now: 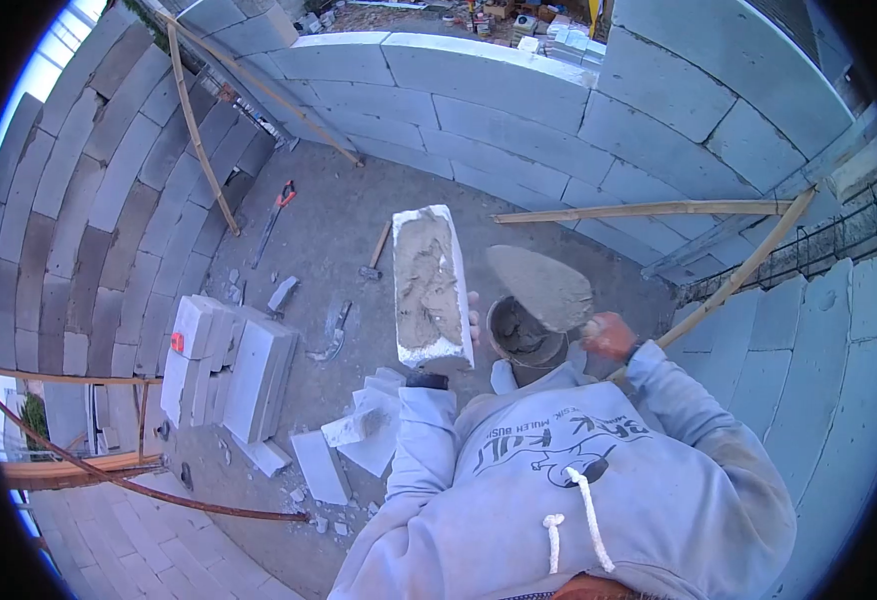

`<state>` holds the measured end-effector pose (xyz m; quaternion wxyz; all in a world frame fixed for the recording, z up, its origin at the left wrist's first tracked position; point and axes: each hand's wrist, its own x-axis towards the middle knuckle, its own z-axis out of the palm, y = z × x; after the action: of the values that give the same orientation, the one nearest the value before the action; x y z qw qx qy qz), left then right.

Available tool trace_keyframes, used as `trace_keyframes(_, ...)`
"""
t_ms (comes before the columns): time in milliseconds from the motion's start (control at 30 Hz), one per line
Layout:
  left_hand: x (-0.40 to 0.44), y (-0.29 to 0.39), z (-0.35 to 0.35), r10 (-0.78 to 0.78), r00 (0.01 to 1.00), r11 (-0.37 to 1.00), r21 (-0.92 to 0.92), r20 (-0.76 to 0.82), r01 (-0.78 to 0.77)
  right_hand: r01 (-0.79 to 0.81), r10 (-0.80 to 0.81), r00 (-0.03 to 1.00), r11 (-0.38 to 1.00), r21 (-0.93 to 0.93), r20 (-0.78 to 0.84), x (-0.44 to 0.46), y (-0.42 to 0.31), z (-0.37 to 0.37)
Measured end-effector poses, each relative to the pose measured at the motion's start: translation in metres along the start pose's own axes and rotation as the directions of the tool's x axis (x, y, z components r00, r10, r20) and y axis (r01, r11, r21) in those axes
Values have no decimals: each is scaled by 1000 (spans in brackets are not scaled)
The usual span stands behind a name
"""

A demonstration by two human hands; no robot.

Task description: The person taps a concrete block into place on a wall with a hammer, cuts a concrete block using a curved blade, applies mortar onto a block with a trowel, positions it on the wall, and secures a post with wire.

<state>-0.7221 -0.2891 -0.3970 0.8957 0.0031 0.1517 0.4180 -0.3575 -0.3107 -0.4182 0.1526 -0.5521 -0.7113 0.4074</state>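
A white lightweight concrete block [406, 352] is raised in front of me, its upper face coated with grey mortar [429, 285]. My left hand [474, 318] grips it from beneath; only some fingers show at the block's right edge, and the palm is hidden. In my right hand [612, 337] is a trowel [542, 288], its broad pointed blade smeared with mortar and pointing left. The fingers are closed round the handle, which is mostly covered. Below the blade, a bucket [553, 357] holds wet mortar, partly hidden by the trowel.
Block walls [489, 85] surround the floor. Stacked blocks [259, 375], broken pieces [321, 467] and a red tape measure [178, 342] are at left. A handsaw [274, 222], mallet [371, 270] and hammer [337, 333] lie on the floor. Wooden braces [649, 210] lean at right.
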Motion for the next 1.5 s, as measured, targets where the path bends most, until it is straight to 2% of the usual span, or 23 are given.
trace_keyframes(33,4,7,-13,2,986,1000,-18,169,1,8,-15,997,996,-85,-74,-6,9,-6)
trace_keyframes(67,10,14,-32,134,988,991,-32,73,-132,10,-36,989,985,-172,-147,-8,12,-11)
trace_keyframes(100,12,17,-35,260,965,965,-34,-31,-261,-40,7,973,989,-142,-230,-10,-6,-20)
trace_keyframes(167,10,18,-19,488,869,873,58,-85,-484,-126,91,916,990,-66,-391,-5,-50,-46)
trace_keyframes(200,8,17,-2,590,800,807,114,-110,-579,-16,-29,889,995,-95,-458,-2,-67,-58)
trace_keyframes(267,7,17,21,649,739,761,143,-180,-633,194,-263,779,964,-180,-569,3,-98,-84)
trace_keyframes(300,3,14,28,634,766,769,200,-109,-607,200,-254,849,966,-162,-463,5,-111,-98)
trace_keyframes(333,2,12,18,593,802,800,164,-73,-577,201,-241,905,969,-145,-351,7,-122,-112)
trace_keyframes(367,1,12,10,551,834,830,128,-34,-543,198,-224,946,972,-129,-234,6,-130,-121)
trace_keyframes(400,2,12,3,546,838,834,120,-25,-539,200,-233,954,963,-180,-190,5,-135,-127)
trace_keyframes(467,0,8,7,574,818,815,130,-43,-565,218,-250,965,934,-284,-83,8,-147,-135)
trace_keyframes(567,-3,6,-5,610,784,788,198,-117,-583,350,-356,933,859,-374,55,13,-167,-148)
trace_keyframes(667,-8,4,-19,577,806,809,224,-132,-543,410,-398,905,712,-570,153,23,-194,-156)
trace_keyframes(767,-10,-1,-20,547,825,828,233,-141,-510,464,-410,875,559,-687,258,41,-206,-154)
trace_keyframes(867,-14,-5,-20,564,811,799,353,-155,-487,461,-453,864,533,-709,221,62,-205,-152)
trace_keyframes(933,-19,-8,-29,552,819,799,380,-156,-466,427,-429,883,564,-707,191,77,-200,-153)
trace_keyframes(1067,-22,-10,-42,521,842,828,324,-143,-457,408,-421,892,595,-693,164,97,-193,-160)
trace_keyframes(1133,-26,-8,-38,490,854,856,279,-173,-435,365,-348,921,621,-694,174,100,-199,-162)
trace_keyframes(1233,-28,-7,-41,461,880,880,186,-116,-437,308,-290,945,635,-709,151,105,-199,-163)
trace_keyframes(1333,-34,-1,-60,497,868,803,380,-1,-459,275,-309,947,643,-715,85,114,-192,-171)
trace_keyframes(1467,-39,-2,-59,486,873,787,456,-42,-416,177,-303,953,639,-749,-33,109,-189,-181)
trace_keyframes(1500,-39,-1,-51,491,869,781,469,-53,-413,218,-316,949,685,-695,-13,107,-188,-183)
